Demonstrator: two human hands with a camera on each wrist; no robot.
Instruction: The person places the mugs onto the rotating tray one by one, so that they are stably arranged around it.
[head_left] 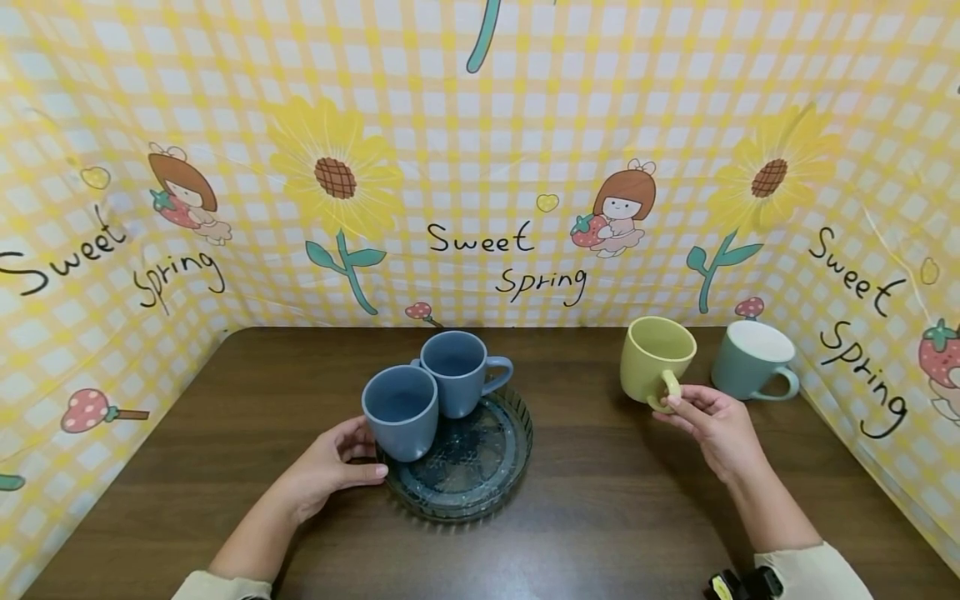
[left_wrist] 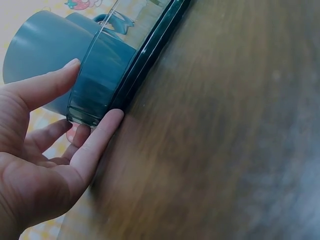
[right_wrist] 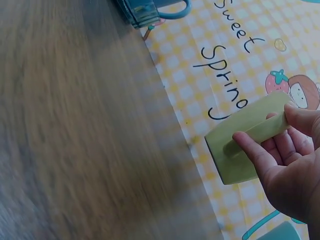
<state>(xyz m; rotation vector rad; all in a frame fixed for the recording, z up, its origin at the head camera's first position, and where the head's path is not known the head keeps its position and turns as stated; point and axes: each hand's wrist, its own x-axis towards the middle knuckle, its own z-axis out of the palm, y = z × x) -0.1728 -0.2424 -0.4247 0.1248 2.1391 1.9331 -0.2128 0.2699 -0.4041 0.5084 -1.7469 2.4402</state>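
My left hand point(head_left: 330, 467) grips the near-left rim of a round dark glass tray point(head_left: 480, 467) with a ribbed wall. In the left wrist view its thumb lies at the tray's upper edge and its fingers reach around the wall. Two blue mugs stand on the tray, a front one point(head_left: 401, 417) and a back one point(head_left: 453, 371) with its handle to the right. Off to the right, my right hand point(head_left: 716, 429) pinches the handle of a yellow-green mug point(head_left: 652, 358) between thumb and fingers. That mug is upright, mouth up.
A teal mug point(head_left: 750, 367) with a white inside stands just right of the yellow-green one, close to my right hand. Yellow checked cloth point(head_left: 480, 167) walls in the brown wooden table point(head_left: 600, 517) at the back and both sides.
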